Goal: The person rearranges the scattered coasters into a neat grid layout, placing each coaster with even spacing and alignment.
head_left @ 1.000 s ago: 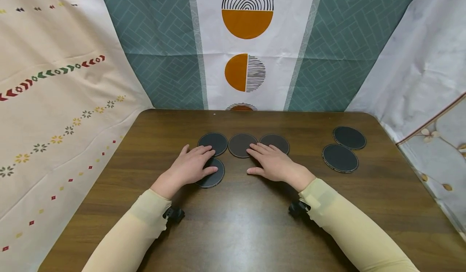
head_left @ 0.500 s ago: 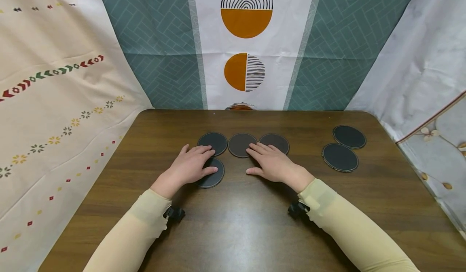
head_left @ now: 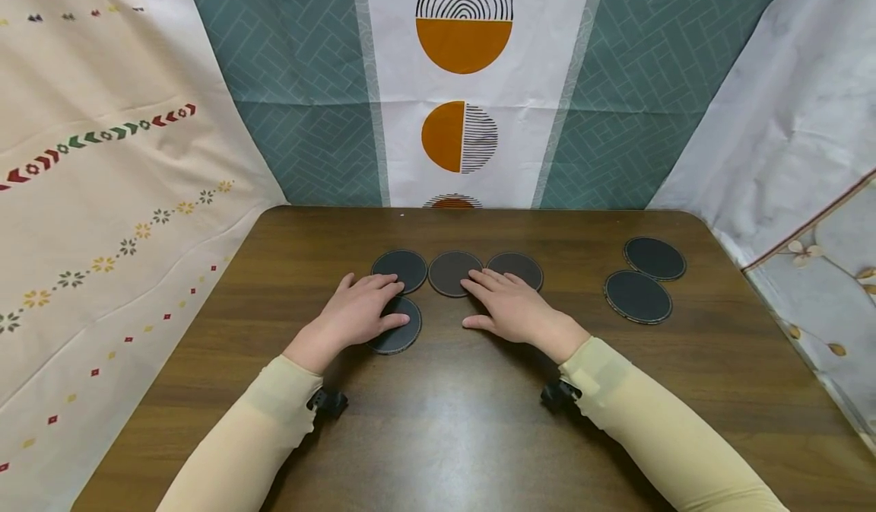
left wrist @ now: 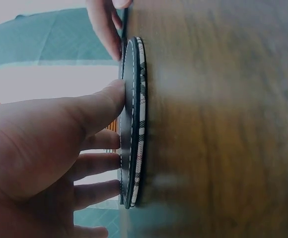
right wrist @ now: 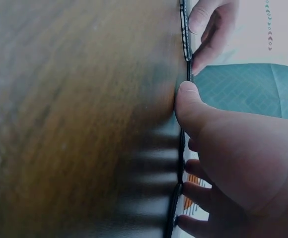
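Note:
In the head view my left hand (head_left: 359, 310) lies with fingers spread over two round dark coasters. Its fingertips touch the back-left coaster (head_left: 404, 267), and its thumb rests on the front coaster (head_left: 402, 335). White stitching and a plaid edge show on the near coaster (left wrist: 135, 119) in the left wrist view. My right hand (head_left: 509, 306) reaches over the middle coaster (head_left: 450, 275) and the right-hand coaster (head_left: 523, 267), fingertips on them. The right thumb (right wrist: 187, 101) is down at the wooden table beside them. The palm side partly hides the coasters' faces.
Two more dark coasters lie at the right of the wooden table (head_left: 438, 436): a far one (head_left: 655, 258) and a near one (head_left: 638, 297), edges overlapping. Patterned cloths hang behind the table and along both sides. A black wrist camera (head_left: 561, 394) sits under the right sleeve.

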{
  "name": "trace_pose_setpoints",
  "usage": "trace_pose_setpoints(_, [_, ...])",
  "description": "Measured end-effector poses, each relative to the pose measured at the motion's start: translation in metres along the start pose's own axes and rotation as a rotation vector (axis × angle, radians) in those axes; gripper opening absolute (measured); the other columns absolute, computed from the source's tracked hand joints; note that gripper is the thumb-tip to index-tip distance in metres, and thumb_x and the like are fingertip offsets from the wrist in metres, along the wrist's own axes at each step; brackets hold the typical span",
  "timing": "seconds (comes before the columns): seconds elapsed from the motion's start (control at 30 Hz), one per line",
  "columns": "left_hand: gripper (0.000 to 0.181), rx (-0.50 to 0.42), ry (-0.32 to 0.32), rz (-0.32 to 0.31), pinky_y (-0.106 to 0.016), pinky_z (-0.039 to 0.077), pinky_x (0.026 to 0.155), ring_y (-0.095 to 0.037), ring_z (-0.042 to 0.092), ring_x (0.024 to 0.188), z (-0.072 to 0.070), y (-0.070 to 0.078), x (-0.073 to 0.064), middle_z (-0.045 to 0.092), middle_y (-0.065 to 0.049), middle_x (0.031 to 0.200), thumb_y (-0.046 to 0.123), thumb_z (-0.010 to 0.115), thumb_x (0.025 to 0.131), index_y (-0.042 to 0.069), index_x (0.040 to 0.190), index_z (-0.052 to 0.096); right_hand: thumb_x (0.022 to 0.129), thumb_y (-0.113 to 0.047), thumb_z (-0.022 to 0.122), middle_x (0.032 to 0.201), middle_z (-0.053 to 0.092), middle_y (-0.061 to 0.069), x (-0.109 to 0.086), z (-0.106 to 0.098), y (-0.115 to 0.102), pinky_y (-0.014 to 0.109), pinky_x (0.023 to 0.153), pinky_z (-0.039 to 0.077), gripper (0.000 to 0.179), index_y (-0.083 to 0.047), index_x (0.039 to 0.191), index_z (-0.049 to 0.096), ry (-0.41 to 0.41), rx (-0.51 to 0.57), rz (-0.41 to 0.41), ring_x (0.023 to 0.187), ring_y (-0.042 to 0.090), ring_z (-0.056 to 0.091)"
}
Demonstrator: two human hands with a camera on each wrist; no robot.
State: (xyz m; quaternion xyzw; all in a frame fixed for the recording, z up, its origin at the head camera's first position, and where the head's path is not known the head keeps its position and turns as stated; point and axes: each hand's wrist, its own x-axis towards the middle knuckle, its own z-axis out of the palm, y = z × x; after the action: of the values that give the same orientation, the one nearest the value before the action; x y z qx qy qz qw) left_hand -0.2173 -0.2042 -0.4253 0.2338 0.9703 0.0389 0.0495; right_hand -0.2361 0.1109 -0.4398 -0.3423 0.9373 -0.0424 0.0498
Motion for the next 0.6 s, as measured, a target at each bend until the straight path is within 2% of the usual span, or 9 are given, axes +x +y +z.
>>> trace_pose_setpoints(0.27, [0.072, 0.008, 0.005, -0.005, -0.076, 0.026, 0.124, -0.040, 0.046, 0.155, 0.0000, 0.0008, 0.0009, 0.050, -0.015, 0.169, 0.054, 0.072, 0.106, 0.010, 0.161, 0.058, 0.110, -0.057, 0.062, 0.176, 0.036, 0.017, -0.0027, -0.0018, 0.0000, 0.060, 0.129, 0.031, 0.080, -0.006, 0.170, 0.043, 0.055, 0.002, -0.023, 0.162, 0.037, 0.036])
trace_pose_setpoints(0.6, [0.072, 0.014, -0.009, -0.006, -0.075, 0.026, 0.124, -0.040, 0.045, 0.156, 0.0009, -0.0003, 0.0016, 0.049, -0.015, 0.169, 0.054, 0.071, 0.107, 0.011, 0.163, 0.056, 0.109, -0.060, 0.062, 0.175, 0.041, 0.015, -0.0075, 0.0003, 0.0000, 0.061, 0.130, 0.028, 0.080, -0.011, 0.169, 0.046, 0.146, -0.061, -0.050, 0.162, 0.037, 0.036])
